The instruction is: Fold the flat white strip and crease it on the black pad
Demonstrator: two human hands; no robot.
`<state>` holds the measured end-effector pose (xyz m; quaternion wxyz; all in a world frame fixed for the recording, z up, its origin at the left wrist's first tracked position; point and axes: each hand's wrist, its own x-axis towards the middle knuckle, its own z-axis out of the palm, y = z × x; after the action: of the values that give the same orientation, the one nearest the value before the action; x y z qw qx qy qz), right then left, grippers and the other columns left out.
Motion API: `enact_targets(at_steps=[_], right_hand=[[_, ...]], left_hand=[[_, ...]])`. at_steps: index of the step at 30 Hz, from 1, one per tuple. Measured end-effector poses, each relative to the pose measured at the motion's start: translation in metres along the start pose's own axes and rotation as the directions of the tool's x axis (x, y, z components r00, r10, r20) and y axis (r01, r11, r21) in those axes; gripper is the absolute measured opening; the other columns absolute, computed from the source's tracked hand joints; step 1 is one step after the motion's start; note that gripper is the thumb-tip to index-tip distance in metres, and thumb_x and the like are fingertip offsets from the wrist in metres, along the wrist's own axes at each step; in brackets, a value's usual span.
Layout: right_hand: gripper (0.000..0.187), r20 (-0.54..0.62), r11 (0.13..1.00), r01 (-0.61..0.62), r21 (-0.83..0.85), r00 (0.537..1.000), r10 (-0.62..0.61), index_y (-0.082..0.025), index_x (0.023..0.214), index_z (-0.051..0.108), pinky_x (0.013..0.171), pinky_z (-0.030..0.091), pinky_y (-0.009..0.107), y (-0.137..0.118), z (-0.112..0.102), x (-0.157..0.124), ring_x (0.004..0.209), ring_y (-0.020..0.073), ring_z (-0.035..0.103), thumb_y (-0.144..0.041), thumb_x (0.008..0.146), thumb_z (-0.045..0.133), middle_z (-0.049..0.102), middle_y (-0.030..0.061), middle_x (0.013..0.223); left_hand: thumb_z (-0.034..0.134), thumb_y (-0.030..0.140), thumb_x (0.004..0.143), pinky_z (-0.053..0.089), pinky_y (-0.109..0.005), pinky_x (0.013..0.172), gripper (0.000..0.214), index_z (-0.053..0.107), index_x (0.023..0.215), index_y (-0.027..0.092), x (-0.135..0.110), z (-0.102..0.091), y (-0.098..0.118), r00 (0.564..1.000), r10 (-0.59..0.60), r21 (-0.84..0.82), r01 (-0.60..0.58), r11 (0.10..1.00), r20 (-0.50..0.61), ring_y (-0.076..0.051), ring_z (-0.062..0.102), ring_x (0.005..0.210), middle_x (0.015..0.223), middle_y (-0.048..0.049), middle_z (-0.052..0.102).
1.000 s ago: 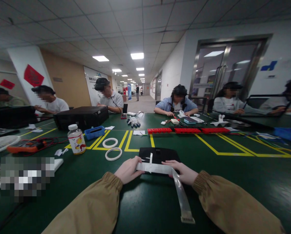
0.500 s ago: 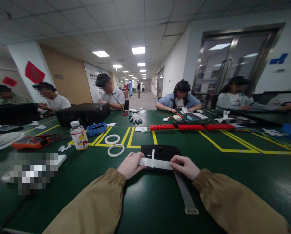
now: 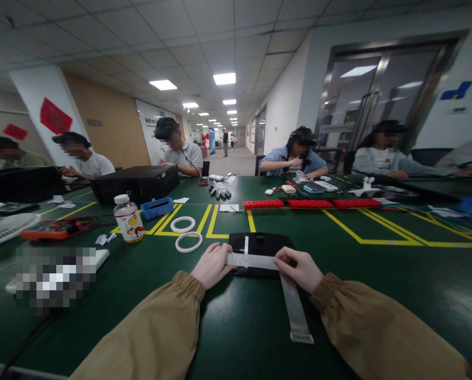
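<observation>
A grey flat ribbon cable [image 3: 262, 261] stretches between my hands across a flat black case [image 3: 273, 243] on the table. My left hand [image 3: 214, 265] pinches the cable's left end at the case's left edge. Fingers of my right hand [image 3: 300, 268] are closed on the cable where it bends toward me. From there the cable's tail [image 3: 293, 301] runs down the near side to a wider connector end [image 3: 301, 336]. A narrow white strip of tape [image 3: 246, 245] runs up the case and crosses the cable. The case's underside is hidden.
Two white tape rolls [image 3: 189, 242] lie to the left, near a pill bottle [image 3: 128, 219] and a blue tray [image 3: 157, 208]. An orange multimeter [image 3: 52, 229] is farther left. Red strips [image 3: 308, 205] and gloves [image 3: 220, 190] lie beyond the case. Co-workers sit across the table.
The cable's connector end has swung a little left and up, and my right hand has shifted slightly left. Across the table, a co-worker in blue has raised a hand.
</observation>
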<state>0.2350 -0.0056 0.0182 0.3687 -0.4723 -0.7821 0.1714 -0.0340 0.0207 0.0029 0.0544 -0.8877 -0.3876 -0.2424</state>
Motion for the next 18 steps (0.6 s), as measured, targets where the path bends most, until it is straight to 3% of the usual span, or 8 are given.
enact_targets(at_steps=[11,18], right_hand=[[0.028,-0.004,0.998,-0.048,-0.041,0.999,0.048,-0.017,0.073,0.059,0.056,0.04,0.024,0.006,0.002,0.003,0.057,0.0129,0.052,-0.042,0.08,0.05,0.057,-0.0001,0.062],[0.027,0.02,0.993,-0.097,-0.073,0.995,0.099,-0.017,0.074,0.059,0.055,0.039,0.025,0.013,0.007,0.009,0.056,0.013,0.053,-0.041,0.081,0.049,0.058,-0.0009,0.061]], left_hand=[[0.06,0.031,0.081,0.033,-0.041,0.099,0.029,0.039,0.097,0.019,-0.001,0.005,0.007,0.998,-0.065,0.056,0.067,0.996,-0.026,-0.021,0.057,0.098,0.1,-0.004,0.059],[0.062,0.031,0.08,0.036,-0.038,0.096,0.031,0.039,0.096,0.02,0.0,0.006,0.006,0.992,-0.125,0.041,0.124,0.991,0.021,-0.02,0.058,0.095,0.097,-0.0032,0.059]])
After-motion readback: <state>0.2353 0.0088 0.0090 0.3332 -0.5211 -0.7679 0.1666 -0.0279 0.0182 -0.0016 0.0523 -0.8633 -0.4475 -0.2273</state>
